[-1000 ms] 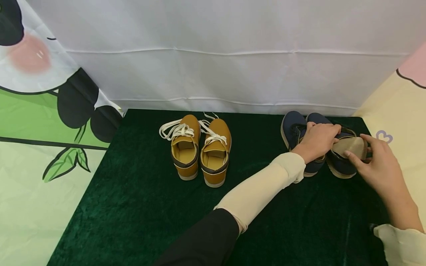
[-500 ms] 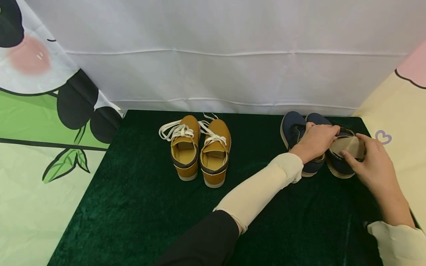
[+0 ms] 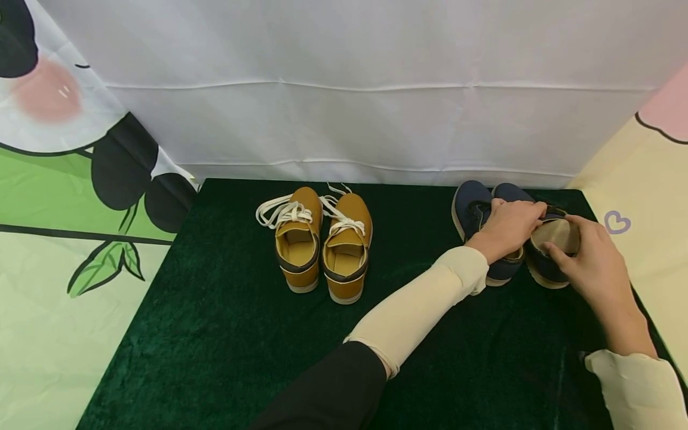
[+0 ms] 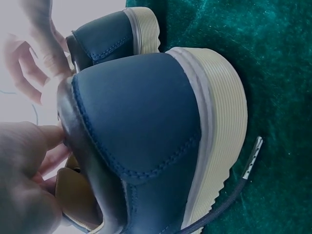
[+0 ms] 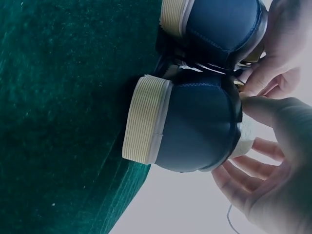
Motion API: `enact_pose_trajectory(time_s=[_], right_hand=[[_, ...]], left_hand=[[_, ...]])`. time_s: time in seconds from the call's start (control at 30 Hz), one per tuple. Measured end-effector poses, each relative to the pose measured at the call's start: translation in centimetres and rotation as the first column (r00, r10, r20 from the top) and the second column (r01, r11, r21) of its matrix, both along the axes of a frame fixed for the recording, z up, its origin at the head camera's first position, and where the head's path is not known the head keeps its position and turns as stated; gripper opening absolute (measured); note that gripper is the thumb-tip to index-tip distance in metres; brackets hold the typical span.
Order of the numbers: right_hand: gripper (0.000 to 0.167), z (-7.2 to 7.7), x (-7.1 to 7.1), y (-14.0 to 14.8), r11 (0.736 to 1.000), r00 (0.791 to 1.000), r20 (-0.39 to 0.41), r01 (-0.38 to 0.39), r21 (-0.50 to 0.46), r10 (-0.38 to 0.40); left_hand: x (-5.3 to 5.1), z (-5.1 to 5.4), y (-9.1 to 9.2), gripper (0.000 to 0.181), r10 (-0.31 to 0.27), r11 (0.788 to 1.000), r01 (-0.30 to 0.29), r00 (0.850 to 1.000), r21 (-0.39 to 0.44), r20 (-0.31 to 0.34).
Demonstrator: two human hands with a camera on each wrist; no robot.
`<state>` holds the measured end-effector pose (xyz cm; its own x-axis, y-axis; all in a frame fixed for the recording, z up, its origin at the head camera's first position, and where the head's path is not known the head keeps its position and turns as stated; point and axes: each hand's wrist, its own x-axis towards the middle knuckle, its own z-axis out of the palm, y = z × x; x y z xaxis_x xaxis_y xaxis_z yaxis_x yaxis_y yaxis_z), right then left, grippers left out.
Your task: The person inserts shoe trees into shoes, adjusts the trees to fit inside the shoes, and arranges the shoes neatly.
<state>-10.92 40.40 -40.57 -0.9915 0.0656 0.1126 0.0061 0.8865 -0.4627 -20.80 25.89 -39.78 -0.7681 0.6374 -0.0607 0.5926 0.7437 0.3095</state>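
Note:
A pair of navy blue shoes stands side by side at the far right of the green cloth, heels toward me. My left hand [image 3: 507, 227] reaches over the left navy shoe [image 3: 467, 209] and grips the right navy shoe [image 5: 195, 126] at its opening, near the tongue; its fingertips are partly hidden. In that same opening sits a beige insole-like insert [image 3: 561, 236]. My right hand [image 3: 599, 257] holds this insert between thumb and fingers at the heel end. Part of the insert stands out above the shoe's collar in the right wrist view.
A pair of tan shoes [image 3: 346, 227] with loose white laces stands left of centre. Dark green cloth [image 3: 215, 334] covers the surface. White cloth [image 3: 322, 119] hangs behind, and printed panels flank both sides. A dark lace [image 4: 239, 195] trails beside the left navy shoe.
My right hand has moved left and slightly toward the shoe, and the beige insert has shifted further into its opening. My left hand stays nearly in place.

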Motion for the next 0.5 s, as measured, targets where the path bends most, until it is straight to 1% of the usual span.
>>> enact_pose_trajectory(time_s=[0.2,0.37,0.5], right_hand=[[0.073,-0.38,-0.06,0.03,1.000,1.000,0.019,0.005,0.011,-0.005],[0.071,-0.55,0.32,0.01,1.000,1.000,-0.011,0.010,0.022,-0.009],[0.070,-0.59,0.61,-0.21,0.999,0.999,-0.033,0.043,0.021,-0.042]], left_hand=[[0.03,-0.07,-0.15,0.014,0.000,1.000,0.000,1.000,0.002,-0.005],[0.05,-0.16,-0.23,0.015,-0.008,1.000,0.009,1.000,0.014,-0.024],[0.05,-0.21,-0.20,0.015,-0.009,1.000,0.009,1.000,0.016,-0.030]])
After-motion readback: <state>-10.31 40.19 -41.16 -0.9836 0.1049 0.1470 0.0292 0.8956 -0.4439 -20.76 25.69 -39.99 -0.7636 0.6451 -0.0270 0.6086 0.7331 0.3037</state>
